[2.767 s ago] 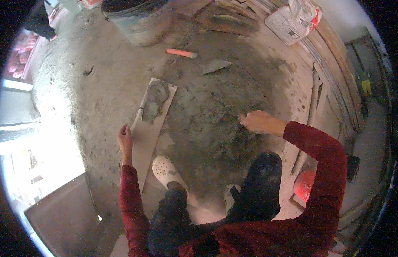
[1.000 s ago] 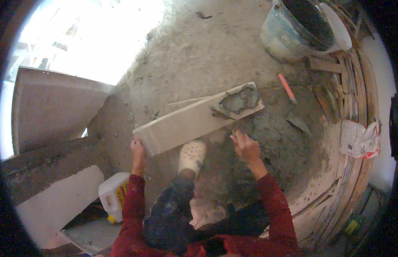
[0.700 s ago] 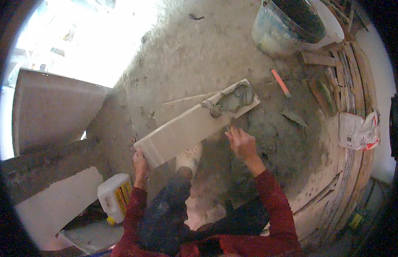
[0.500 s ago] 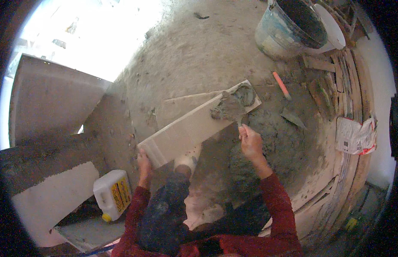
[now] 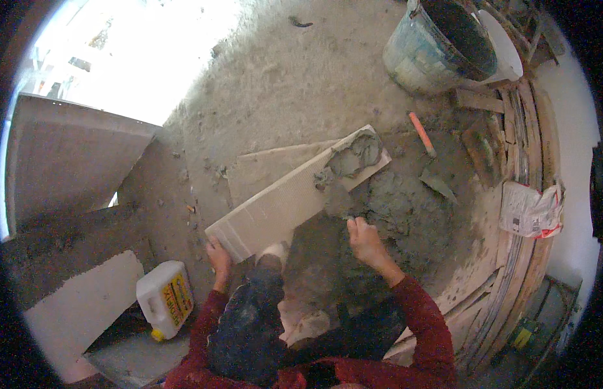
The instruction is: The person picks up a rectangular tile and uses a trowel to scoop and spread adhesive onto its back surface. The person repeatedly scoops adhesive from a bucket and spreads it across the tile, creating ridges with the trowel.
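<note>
A long beige tile [image 5: 275, 202] with a ribbed upper face lies slanted in front of me. My left hand [image 5: 218, 254] is closed on its near left end. Wet grey mortar [image 5: 354, 155] is heaped on the tile's far right end. My right hand [image 5: 369, 245] is closed around the handle of a trowel [image 5: 338, 201], whose grey blade is at the tile's near edge, just below the mortar. The handle is mostly hidden in my fingers. Beside that hand, a larger spread of mortar [image 5: 405, 211] covers the ground.
Another trowel with an orange handle [image 5: 421, 133] lies beyond the mortar. At the far right stands a dirty bucket [image 5: 418, 55]. A crumpled bag [image 5: 532, 211] rests on wooden boards at the right. To my left are a white jug [image 5: 164, 299] with a yellow cap and a leaning panel [image 5: 71, 162].
My right hand has drawn the trowel back toward me and slightly left, off the mortar heap. The heap on the tile has changed shape. My left hand keeps its hold.
</note>
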`<state>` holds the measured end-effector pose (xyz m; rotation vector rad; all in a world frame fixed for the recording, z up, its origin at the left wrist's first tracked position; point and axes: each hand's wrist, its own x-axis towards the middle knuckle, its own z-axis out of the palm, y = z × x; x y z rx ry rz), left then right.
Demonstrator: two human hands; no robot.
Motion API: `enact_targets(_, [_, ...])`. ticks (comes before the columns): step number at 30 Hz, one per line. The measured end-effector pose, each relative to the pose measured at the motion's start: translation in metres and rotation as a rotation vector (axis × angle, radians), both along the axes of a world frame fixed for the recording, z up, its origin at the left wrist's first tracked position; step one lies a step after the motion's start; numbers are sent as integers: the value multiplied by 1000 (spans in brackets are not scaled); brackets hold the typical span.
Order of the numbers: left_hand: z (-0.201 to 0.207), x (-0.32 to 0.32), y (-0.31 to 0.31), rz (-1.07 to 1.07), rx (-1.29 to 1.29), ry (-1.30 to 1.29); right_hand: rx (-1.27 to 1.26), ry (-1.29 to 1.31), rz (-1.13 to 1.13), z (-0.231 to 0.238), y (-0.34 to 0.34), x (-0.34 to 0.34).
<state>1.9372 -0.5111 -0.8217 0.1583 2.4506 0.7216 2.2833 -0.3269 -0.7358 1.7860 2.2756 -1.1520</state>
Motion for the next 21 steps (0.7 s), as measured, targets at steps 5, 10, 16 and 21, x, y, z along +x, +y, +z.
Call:
enact_targets(5, [-20, -4, -8, -11, 116, 48, -176, -148, 127, -17, 19, -11])
enact_targets(10, [-16, -6, -10, 36, 64, 51, 18, -398, 389, 23, 66, -8])
enact_targets(16, [-24, 9, -2, 116, 192, 49, -154, -102, 436, -3, 38, -2])
enact_targets(21, [-33, -8, -28, 47, 103, 55, -317, 61, 105, 44, 50, -9])
